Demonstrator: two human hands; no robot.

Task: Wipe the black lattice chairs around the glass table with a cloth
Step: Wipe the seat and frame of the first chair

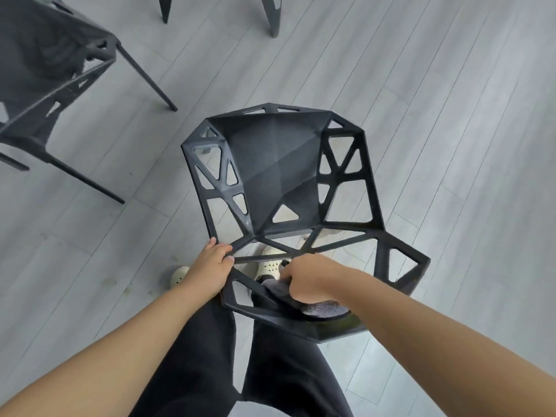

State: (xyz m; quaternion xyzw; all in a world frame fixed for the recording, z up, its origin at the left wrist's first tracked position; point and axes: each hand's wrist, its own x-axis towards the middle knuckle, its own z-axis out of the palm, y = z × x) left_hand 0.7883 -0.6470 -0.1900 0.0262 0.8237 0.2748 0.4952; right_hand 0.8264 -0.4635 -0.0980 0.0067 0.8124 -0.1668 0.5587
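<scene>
A black lattice chair (279, 173) stands right in front of me, seen from above and behind its backrest. My left hand (209, 266) grips a bar at the left of the backrest. My right hand (310, 279) is closed on a grey cloth (319, 307) and presses it against the top rail of the backrest. Part of the cloth is hidden under the hand. The glass table is not in view.
A second black lattice chair (45, 73) stands at the upper left, its thin legs reaching toward the middle. Two legs of a third chair (272, 13) show at the top edge. Grey plank floor (451, 115) lies open to the right. My legs and pale shoes (270, 266) are under the backrest.
</scene>
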